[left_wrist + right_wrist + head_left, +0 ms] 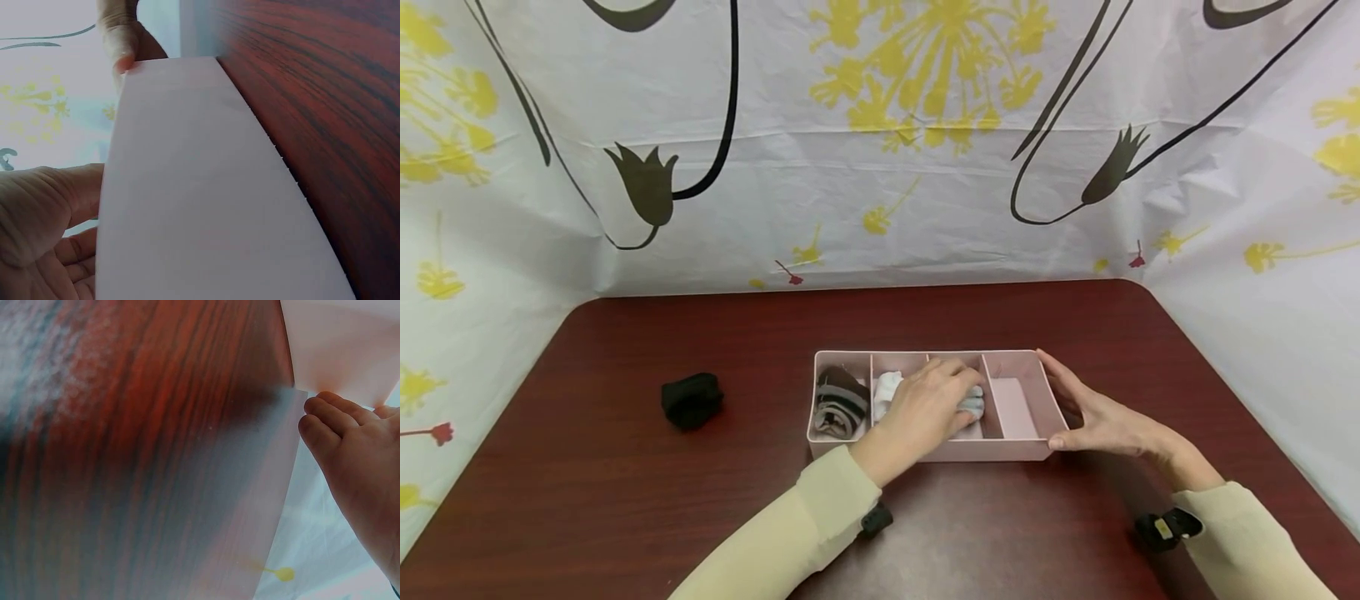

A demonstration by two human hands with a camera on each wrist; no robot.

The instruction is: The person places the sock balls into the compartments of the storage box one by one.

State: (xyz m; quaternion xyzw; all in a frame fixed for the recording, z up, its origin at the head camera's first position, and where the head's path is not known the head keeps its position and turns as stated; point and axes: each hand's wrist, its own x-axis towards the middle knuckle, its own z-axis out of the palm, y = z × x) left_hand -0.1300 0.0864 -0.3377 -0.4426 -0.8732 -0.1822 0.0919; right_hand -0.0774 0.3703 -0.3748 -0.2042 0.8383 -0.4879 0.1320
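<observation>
A pale pink box (985, 451) with several compartments in a row stands on the table. Rolled brown-and-grey striped socks (841, 404) fill its leftmost compartment, and a white bundle (887, 390), partly hidden by my hand, lies in the one beside it. Reaching over from the front, my left hand (925, 402) has its fingers and thumb curled around a light blue-grey sock bundle (972, 403) in the third compartment. My right hand (1105, 421) grips the box's right end, thumb at the near corner and fingers at the far one. In the left wrist view the box's front wall (200, 175) hides the contents.
A black rolled bundle (692, 401) lies on the dark red wooden table (587, 467), left of the box. A white patterned sheet (850, 192) hangs behind the table and along its sides. Each wrist wears a small black device (1167, 529).
</observation>
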